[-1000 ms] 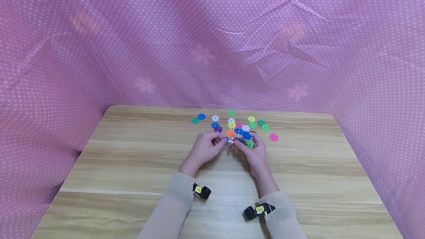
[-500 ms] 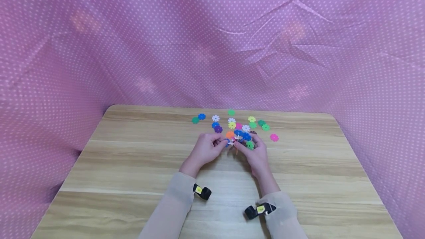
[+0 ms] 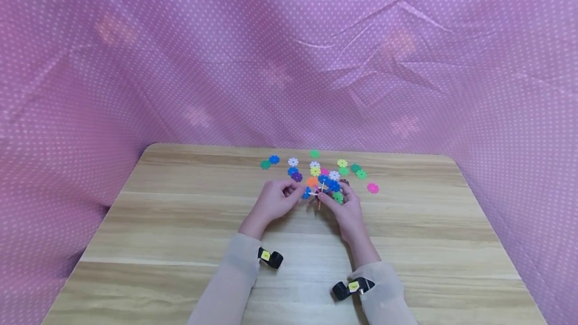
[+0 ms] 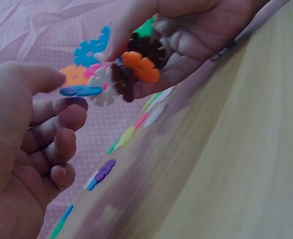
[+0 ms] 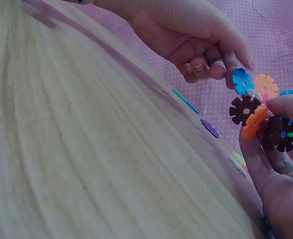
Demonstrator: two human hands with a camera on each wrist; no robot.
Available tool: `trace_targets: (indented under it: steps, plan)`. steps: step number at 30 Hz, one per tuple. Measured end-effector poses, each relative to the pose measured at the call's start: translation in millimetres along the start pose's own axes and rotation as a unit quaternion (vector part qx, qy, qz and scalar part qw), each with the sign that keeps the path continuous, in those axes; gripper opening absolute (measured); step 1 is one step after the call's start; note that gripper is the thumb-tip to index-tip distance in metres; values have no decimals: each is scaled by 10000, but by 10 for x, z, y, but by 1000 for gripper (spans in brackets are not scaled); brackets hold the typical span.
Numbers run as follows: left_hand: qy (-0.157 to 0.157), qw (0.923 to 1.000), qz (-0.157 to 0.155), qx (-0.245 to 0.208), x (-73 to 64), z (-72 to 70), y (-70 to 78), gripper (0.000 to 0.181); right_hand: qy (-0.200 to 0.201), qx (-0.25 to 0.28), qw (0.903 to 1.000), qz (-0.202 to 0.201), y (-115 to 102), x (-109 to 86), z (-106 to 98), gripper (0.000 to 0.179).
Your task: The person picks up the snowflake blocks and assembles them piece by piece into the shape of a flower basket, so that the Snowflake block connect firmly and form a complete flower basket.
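My right hand [image 3: 347, 209] holds a cluster of joined flower-shaped plastic discs, thumb and fingers around its right part. In the left wrist view the cluster shows a white disc [image 4: 103, 87], an orange disc [image 4: 141, 66] and brown ones. A blue disc [image 5: 242, 81] stands out at the cluster's left end. Right at that blue disc are the fingertips of my left hand [image 3: 273, 202], with thumb and forefinger spread apart and the other fingers loosely curled. My right fingers hide part of the cluster. It is held up off the table in both wrist views.
Loose flower discs lie scattered on the wooden table [image 3: 180, 224] beyond my hands, among them a purple disc [image 3: 296, 177], a yellow disc [image 3: 315, 171] and a pink disc [image 3: 373, 188]. A pink dotted cloth [image 3: 289, 64] hangs around the table's back and sides.
My left hand has drawn slightly left, and its fingers have let go of the blue disc, which now shows more fully. The right hand keeps its hold on the cluster, nearly still.
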State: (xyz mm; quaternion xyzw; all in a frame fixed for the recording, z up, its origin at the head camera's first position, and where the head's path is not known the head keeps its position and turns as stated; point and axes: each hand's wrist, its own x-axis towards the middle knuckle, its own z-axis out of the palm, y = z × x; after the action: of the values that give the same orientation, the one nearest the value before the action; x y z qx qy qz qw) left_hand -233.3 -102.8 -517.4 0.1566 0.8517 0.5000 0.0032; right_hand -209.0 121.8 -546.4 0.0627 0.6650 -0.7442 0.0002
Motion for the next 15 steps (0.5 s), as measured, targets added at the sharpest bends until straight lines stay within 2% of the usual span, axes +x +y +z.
trace_targets:
  steps: [4, 9, 12, 15]
  plan:
    - [674, 9974, -259, 32, 53, -79, -79, 18, -26, 55, 10000, -4, -10, 6, -2, 54]
    - [1543, 9846, -722, 396, 96, -197, -197, 17, -102, 103, 9999, 32, 3, -17, -10, 52]
    - [1633, 9771, -992, 939, 179, -282, -282, 28, -98, 108, 9999, 25, -1, -25, -2, 53]
    - [1376, 9707, -1098, 1635, 312, -368, -364, 48, 17, 82, 10000, 8, -13, -28, -1, 53]
